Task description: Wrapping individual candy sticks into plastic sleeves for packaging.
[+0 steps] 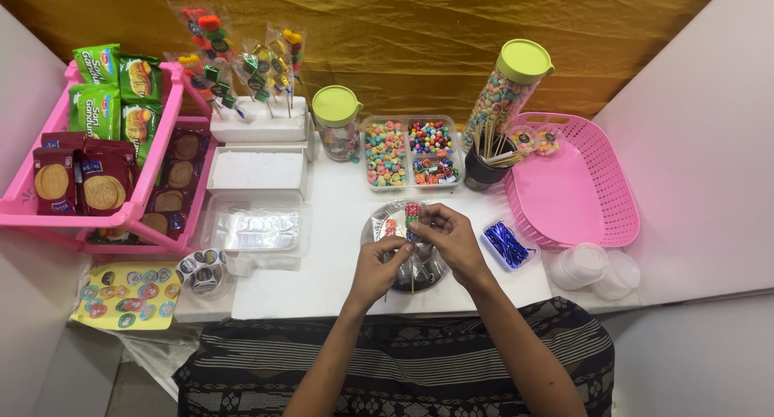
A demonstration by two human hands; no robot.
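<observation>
A candy skewer (412, 224) is held upright-ish over a shiny round metal tray (379, 224), at the middle of the white table's front edge. Red, green and pale sweets are threaded on a thin wooden stick; approx. three or four pieces can be made out, the rest is hidden by fingers. A clear plastic sleeve (395, 220) is seen around the sweets, glinting, partly crumpled. The stick's bare lower end is seen pointing down toward the person, below the hands. The top is pinched by the right hand (453, 241), the lower part by the left hand (377, 269). The tray is partly covered by both hands.
</observation>
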